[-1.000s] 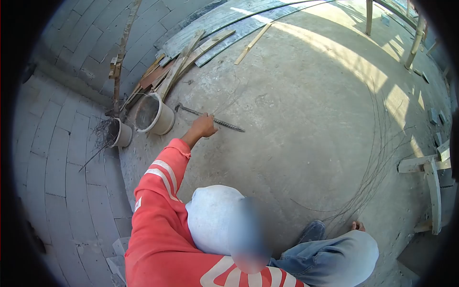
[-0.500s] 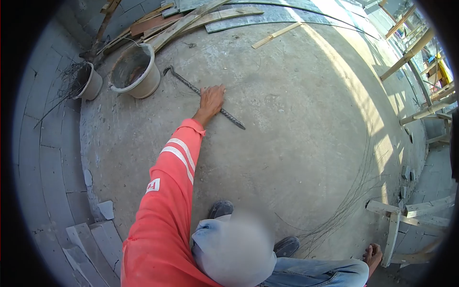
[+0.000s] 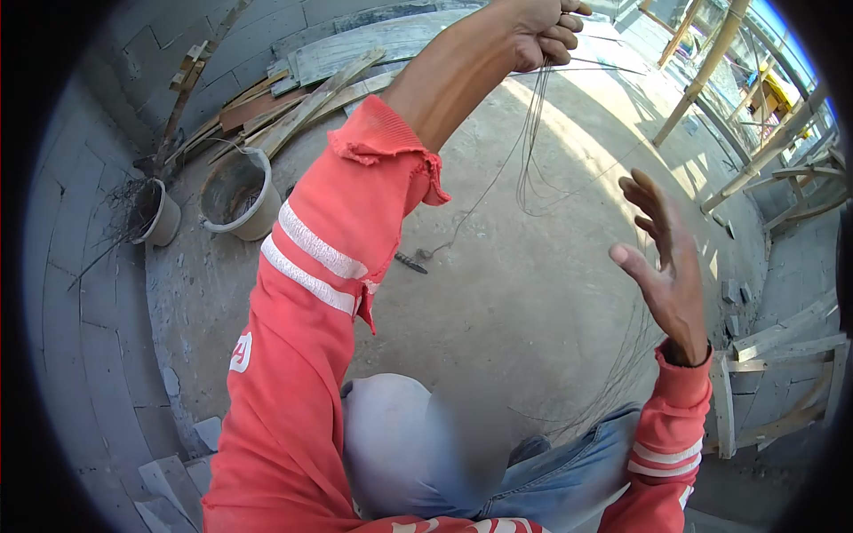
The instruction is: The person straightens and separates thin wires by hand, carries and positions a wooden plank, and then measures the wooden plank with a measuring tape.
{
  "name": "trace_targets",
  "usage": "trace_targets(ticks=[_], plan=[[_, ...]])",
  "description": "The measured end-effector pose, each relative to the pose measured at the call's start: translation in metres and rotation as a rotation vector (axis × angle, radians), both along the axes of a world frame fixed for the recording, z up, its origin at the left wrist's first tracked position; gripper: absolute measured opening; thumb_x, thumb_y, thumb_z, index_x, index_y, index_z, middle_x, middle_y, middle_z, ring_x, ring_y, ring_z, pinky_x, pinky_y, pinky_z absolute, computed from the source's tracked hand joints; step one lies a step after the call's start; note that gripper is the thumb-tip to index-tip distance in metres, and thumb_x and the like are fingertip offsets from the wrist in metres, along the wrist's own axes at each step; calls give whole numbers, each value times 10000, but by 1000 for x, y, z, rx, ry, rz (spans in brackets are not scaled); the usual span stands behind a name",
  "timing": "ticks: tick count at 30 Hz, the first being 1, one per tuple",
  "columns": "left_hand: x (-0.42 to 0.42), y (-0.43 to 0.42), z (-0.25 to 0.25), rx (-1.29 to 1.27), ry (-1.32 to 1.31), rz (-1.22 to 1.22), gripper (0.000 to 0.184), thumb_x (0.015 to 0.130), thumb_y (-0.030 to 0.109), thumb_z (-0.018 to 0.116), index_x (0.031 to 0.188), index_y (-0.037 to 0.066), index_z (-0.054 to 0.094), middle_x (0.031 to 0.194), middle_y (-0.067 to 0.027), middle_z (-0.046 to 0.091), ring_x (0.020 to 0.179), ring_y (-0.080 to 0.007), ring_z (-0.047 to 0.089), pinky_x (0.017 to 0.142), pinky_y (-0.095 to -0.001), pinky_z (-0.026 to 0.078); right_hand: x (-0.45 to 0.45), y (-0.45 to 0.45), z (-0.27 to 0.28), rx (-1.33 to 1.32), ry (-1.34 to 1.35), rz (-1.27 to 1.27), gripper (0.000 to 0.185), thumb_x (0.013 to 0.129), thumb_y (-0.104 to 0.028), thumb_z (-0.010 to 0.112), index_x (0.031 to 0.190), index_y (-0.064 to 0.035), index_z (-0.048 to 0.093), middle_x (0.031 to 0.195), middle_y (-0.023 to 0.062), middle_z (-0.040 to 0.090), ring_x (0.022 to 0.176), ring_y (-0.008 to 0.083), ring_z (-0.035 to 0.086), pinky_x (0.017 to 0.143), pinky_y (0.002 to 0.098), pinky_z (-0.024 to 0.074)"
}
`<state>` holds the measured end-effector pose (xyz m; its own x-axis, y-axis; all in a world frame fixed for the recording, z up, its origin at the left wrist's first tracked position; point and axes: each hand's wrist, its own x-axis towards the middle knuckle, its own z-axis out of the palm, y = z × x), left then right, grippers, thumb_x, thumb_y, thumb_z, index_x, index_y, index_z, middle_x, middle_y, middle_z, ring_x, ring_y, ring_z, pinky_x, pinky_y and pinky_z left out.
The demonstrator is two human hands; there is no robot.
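Raised at the top centre, my left hand (image 3: 544,34) is closed round a bundle of thin wires (image 3: 531,133), which hangs in loops below it. One strand trails down to a small tangle near the visible end of a ribbed metal bar (image 3: 410,263) on the concrete floor. My left sleeve hides the rest of the bar. My right hand (image 3: 665,266) is up at the right with its fingers apart and nothing in it. Below it, more long thin wires (image 3: 613,391) lie on the floor beside my bent knee.
Two buckets, a larger one (image 3: 258,213) and a smaller one (image 3: 164,222) with tangled wire, stand at the left by the block wall (image 3: 98,293). Planks (image 3: 311,107) lie at the upper left. Wooden poles (image 3: 706,71) and a wooden frame (image 3: 782,355) are at the right.
My left hand has left the floor beside the bar and risen with the wires in it. My right hand has come up from beside my knee, fingers spread.
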<state>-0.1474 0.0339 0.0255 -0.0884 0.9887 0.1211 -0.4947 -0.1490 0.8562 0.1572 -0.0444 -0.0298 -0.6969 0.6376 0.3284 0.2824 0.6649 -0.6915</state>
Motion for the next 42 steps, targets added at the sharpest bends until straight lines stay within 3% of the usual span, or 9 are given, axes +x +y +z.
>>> trace_targets(ticks=[3, 7, 10, 26, 28, 31, 34, 37, 42], plan=[[28, 43, 16, -36, -201, -133, 209, 1027, 156, 361, 837, 104, 431, 620, 6, 367, 450, -80, 270, 369, -249, 194, -27, 22, -35, -59, 131, 84, 839, 814, -408, 773, 1434, 2, 384, 1401, 204, 517, 1353, 288, 453, 1114, 383, 344], [24, 133, -23, 90, -350, 169, 115, 1017, 187, 385, 969, 126, 470, 667, -30, 418, 462, -112, 294, 374, -266, 211, -11, 37, -83, -384, 49, 73, 409, 953, -289, 622, 1200, 34, 577, 841, 77, 637, 818, 167, 651, 745, 306, 491], [10, 138, -60, 29, -514, 406, 249, 995, 379, 352, 1061, 165, 460, 777, -84, 497, 533, -175, 424, 432, -351, 324, -2, 38, -83, -438, 222, -42, 297, 990, -246, 557, 1092, 23, 628, 667, -22, 483, 582, 69, 473, 563, 245, 387], [-5, 5, -74, -244, -726, 996, 211, 975, 84, 427, 1095, 84, 599, 548, 43, 293, 414, -78, 181, 399, -259, 153, 69, 78, -66, -182, -216, -111, 287, 993, -256, 558, 944, -13, 702, 636, -41, 412, 585, 74, 345, 536, 252, 295], [-22, 12, -97, -227, -727, 988, 266, 930, 107, 471, 1154, 82, 614, 853, -98, 480, 548, -183, 409, 551, -356, 341, 73, 77, -74, -173, -215, -94, 301, 981, -265, 569, 929, 2, 699, 642, -16, 441, 602, 91, 378, 559, 270, 328], [-20, 23, -110, -210, -745, 950, 225, 1026, 159, 399, 1099, 49, 582, 604, 15, 372, 448, -87, 266, 449, -250, 262, 75, 72, -80, -178, -210, -91, 324, 972, -287, 572, 913, 6, 698, 658, 13, 492, 616, 111, 418, 582, 290, 363], [3, 34, -117, -105, -517, 752, 315, 1055, 256, 411, 1074, -18, 565, 796, -74, 521, 651, -167, 514, 606, -340, 530, 78, 78, -84, -213, -130, -136, 289, 978, -252, 561, 950, 3, 693, 663, 5, 528, 611, 96, 423, 576, 279, 366], [65, 28, -111, -141, -133, 372, 253, 1030, 228, 479, 1103, 8, 581, 1053, -120, 635, 927, -218, 620, 858, -333, 545, 73, 80, -77, -428, 83, -169, 257, 978, -225, 559, 1027, 1, 673, 673, -14, 535, 584, 66, 400, 548, 246, 353], [148, 27, -105, -154, 56, 73, 252, 1000, 200, 548, 1163, 15, 599, 1106, -102, 647, 977, -196, 627, 844, -309, 545, 67, 82, -75, -553, 303, -197, 211, 984, -236, 578, 1030, -33, 615, 715, -8, 590, 565, 46, 444, 523, 222, 366]])
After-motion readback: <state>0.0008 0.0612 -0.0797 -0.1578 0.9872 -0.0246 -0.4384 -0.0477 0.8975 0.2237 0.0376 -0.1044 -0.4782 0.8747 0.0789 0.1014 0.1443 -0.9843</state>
